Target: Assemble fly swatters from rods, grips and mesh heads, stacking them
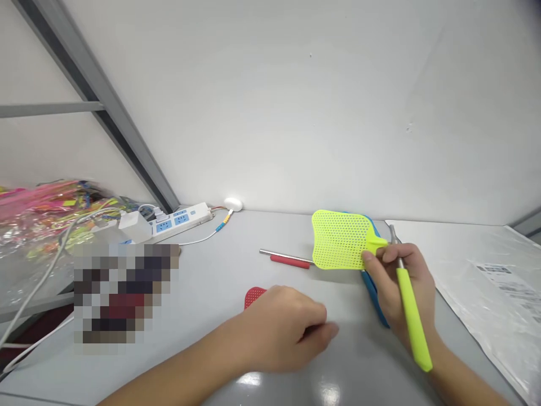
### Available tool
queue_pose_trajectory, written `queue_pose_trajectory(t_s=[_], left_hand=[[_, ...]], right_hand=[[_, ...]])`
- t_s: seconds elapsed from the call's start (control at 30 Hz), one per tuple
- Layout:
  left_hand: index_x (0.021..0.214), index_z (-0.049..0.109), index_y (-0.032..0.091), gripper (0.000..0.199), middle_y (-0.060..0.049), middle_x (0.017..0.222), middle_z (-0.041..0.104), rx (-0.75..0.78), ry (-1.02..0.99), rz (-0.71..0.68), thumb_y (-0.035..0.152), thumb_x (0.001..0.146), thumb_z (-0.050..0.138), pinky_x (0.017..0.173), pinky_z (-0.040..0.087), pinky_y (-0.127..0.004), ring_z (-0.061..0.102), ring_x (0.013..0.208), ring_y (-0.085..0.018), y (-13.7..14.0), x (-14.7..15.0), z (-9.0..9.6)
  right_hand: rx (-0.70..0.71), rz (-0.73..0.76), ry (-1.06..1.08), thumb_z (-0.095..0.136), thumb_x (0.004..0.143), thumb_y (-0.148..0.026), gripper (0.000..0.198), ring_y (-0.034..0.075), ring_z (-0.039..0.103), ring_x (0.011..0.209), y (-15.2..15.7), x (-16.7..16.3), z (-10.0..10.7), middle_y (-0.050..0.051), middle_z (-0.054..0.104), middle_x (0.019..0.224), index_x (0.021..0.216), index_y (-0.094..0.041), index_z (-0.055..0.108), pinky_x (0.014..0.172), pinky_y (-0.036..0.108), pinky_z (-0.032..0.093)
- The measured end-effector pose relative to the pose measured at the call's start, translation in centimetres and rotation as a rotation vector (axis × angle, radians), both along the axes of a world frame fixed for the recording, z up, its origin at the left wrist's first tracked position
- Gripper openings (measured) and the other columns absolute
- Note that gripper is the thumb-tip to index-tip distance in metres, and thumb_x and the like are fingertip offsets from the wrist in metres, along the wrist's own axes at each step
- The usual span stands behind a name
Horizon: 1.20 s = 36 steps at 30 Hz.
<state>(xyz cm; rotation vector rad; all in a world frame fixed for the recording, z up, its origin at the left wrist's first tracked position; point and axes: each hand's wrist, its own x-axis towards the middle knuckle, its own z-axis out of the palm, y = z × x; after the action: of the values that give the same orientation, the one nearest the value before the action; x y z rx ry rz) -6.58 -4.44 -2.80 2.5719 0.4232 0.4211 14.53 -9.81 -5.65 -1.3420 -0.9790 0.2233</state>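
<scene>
My right hand [408,287] grips a yellow-green fly swatter. Its perforated head [341,239] is pinched at the neck between thumb and fingers, while its handle [412,316] with a short metal rod slants through the same hand; whether head and rod are joined is hidden by the fingers. My left hand [291,327] hovers lower, fingers curled in and thumb out, with nothing visible in it. Partly behind it lies a red perforated swatter head [255,295]. A blue swatter [374,296] lies on the table behind my right hand. A red handle [289,261] rests beside a metal rod [274,253].
On the left, a white power strip [181,221] with plugs and cables runs beside a heap of colourful plastic-wrapped items [42,237]. A pixelated patch [127,293] hides something there. A white plastic mailer [477,270] covers the right side of the grey table, against the wall.
</scene>
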Motion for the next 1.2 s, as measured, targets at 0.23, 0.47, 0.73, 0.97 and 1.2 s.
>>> queue_pose_trajectory(t_s=[0.23, 0.47, 0.73, 0.97, 1.2], left_hand=[[0.054, 0.044, 0.018, 0.043, 0.003, 0.047, 0.041, -0.181, 0.336, 0.034, 0.042, 0.09, 0.049, 0.046, 0.02, -0.027, 0.036, 0.045, -0.01, 1.5, -0.1, -1.5], [0.073, 0.061, 0.019, 0.033, -0.002, 0.063, 0.058, -0.001, 0.122, 0.294, 0.036, 0.094, 0.042, 0.053, 0.023, -0.027, 0.049, 0.056, -0.015, 2.9, 0.7, -2.5], [0.113, 0.06, 0.023, 0.028, -0.004, 0.097, 0.066, -0.726, -0.511, 0.28, 0.028, 0.09, 0.045, 0.068, 0.048, -0.028, 0.06, 0.08, -0.017, 2.4, 1.3, -2.1], [0.106, 0.065, 0.019, 0.037, -0.009, 0.101, 0.072, -1.092, -0.602, 0.438, 0.049, 0.084, 0.063, 0.075, 0.055, -0.035, 0.07, 0.085, -0.023, 3.2, 1.4, -2.4], [0.11, 0.059, 0.018, 0.042, -0.011, 0.104, 0.071, -1.003, -0.744, 0.523, 0.046, 0.081, 0.069, 0.068, 0.058, -0.036, 0.071, 0.082, -0.025, 5.4, 0.3, -1.5]], right_hand=[[-0.009, 0.032, 0.052, 0.071, 0.08, -0.031, 0.025, 0.013, 0.051, 0.071, -0.1, -0.2, 0.3, -0.002, 0.051, 0.079, 0.08, -0.025, 0.047, 0.063, 0.027, 0.044], [-0.093, 0.159, 0.031, 0.067, 0.084, -0.034, 0.024, 0.013, 0.051, 0.071, -0.2, -1.5, -0.1, -0.002, 0.049, 0.08, 0.08, -0.024, 0.045, 0.066, 0.026, 0.046], [-0.157, 0.239, 0.123, 0.067, 0.083, -0.037, 0.028, 0.013, 0.061, 0.063, -0.5, -2.1, 0.2, -0.004, 0.05, 0.076, 0.08, -0.024, 0.042, 0.061, 0.026, 0.049], [-0.244, 0.64, 0.027, 0.059, 0.087, -0.05, 0.03, 0.017, 0.06, 0.069, -1.0, -2.6, -1.2, 0.001, 0.062, 0.077, 0.1, -0.024, 0.061, 0.068, 0.031, 0.049], [-0.25, 0.518, 0.344, 0.032, 0.096, -0.055, 0.051, 0.018, 0.052, 0.056, -1.0, -0.8, -0.3, -0.001, 0.057, 0.057, 0.12, -0.022, 0.063, 0.067, 0.034, 0.046]])
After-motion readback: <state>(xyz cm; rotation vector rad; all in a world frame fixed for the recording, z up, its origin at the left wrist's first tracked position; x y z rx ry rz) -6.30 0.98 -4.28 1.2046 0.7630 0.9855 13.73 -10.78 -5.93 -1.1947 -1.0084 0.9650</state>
